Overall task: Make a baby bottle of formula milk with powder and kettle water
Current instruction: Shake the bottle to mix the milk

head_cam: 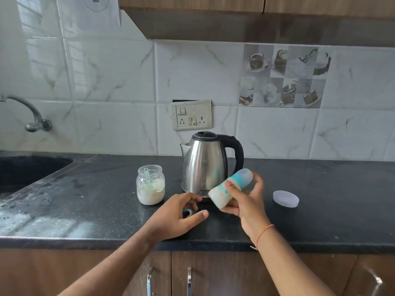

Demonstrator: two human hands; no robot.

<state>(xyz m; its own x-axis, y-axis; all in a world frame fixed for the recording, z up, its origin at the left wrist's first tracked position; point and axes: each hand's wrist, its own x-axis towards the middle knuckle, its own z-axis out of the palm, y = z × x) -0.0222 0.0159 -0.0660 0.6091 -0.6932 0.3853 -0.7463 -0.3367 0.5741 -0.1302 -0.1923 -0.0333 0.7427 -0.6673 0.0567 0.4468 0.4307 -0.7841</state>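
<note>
Numeral 2 in a circle on wall paper [96,11], kettle [205,165] brand lettering unreadable

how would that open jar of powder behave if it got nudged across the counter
The powder jar looks like glass, so probably heavy for its size and breakable. It stands upright on a wide base, roughly half full, so it would likely slide rather than tip. With no lid on and a scoop inside, a hard knock could spill powder.

Bright daylight from left; window glare on wall tiles [42,67] and countertop [42,223]; edges bowed; bottle [229,188] motion-blurred.
</note>
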